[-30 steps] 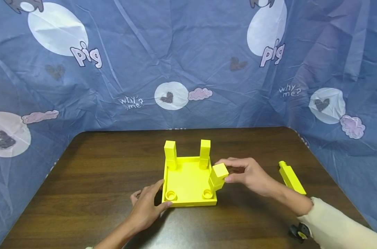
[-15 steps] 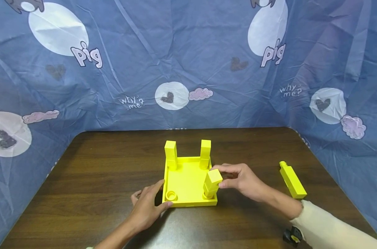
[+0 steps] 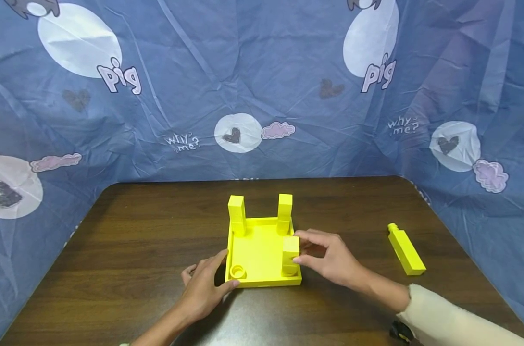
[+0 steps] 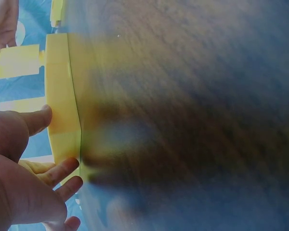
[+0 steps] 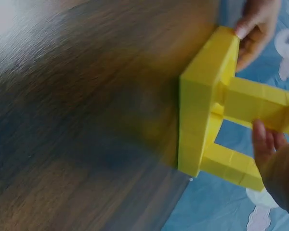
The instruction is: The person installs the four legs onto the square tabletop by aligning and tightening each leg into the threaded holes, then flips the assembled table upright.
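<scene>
A square yellow tabletop (image 3: 259,252) lies rim-up, with raised corner sockets. Two yellow square legs, the far left leg (image 3: 237,214) and far right leg (image 3: 285,214), stand upright in its back corners. My left hand (image 3: 203,291) holds the front left corner, thumb on the front rim and fingers along the left side. My right hand (image 3: 331,254) pinches another yellow leg (image 3: 290,254) between thumb and fingers, upright over the near right socket. A narrow neck shows between this leg (image 4: 19,60) and the tabletop in the left wrist view. The near left socket (image 3: 238,272) is bare.
One more yellow leg (image 3: 406,252) with a threaded-looking end lies on the brown wooden table (image 3: 149,240) at the right. A blue printed cloth (image 3: 180,96) hangs behind and at the sides. A small black object (image 3: 401,331) sits at the right sleeve.
My right hand has carried the leg left and down onto the near right socket, and the leg has gone from tilted to upright. The left hand and tabletop have stayed put.
</scene>
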### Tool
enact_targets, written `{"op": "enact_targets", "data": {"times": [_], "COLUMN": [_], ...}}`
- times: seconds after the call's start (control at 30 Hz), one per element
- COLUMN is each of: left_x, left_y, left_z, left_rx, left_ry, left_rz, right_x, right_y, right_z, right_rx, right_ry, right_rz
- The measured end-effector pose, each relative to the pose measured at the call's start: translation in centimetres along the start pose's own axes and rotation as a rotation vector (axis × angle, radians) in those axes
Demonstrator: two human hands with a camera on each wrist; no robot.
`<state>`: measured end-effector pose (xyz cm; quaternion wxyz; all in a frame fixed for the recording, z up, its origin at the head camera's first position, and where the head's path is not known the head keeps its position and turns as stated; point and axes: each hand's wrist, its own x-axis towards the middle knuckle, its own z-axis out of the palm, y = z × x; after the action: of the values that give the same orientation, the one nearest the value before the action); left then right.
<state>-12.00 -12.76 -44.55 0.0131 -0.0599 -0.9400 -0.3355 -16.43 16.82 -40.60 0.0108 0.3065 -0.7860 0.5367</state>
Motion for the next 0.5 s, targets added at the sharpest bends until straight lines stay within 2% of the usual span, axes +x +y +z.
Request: {"op": "enact_targets", "data": {"times": [0.1,0.17,0.33,0.5], "left_x": [0.0,0.0,0.0,0.0], "left_y": [0.0,0.0,0.0,0.0], "left_z": [0.0,0.1,0.1,0.0], "left_rx": [-0.005,-0.008,-0.014,-0.011], "left_ry": [0.003,0.003,-0.002,-0.002], "left_rz": [0.004,0.006,0.003,0.001], "right_x": [-0.1,0.0,0.5,1.2], "right_y": [-0.5,-1.2,-2.8,-1.5], "right_z": [0.6,0.7,0.1,-0.6], "right_rx": [-0.107,-0.139,-0.18,-0.19], "right_ry": [0.06,0.077,-0.005,-0.075], "right_rz": [-0.087,-0.09,-0.035,-0.062]}}
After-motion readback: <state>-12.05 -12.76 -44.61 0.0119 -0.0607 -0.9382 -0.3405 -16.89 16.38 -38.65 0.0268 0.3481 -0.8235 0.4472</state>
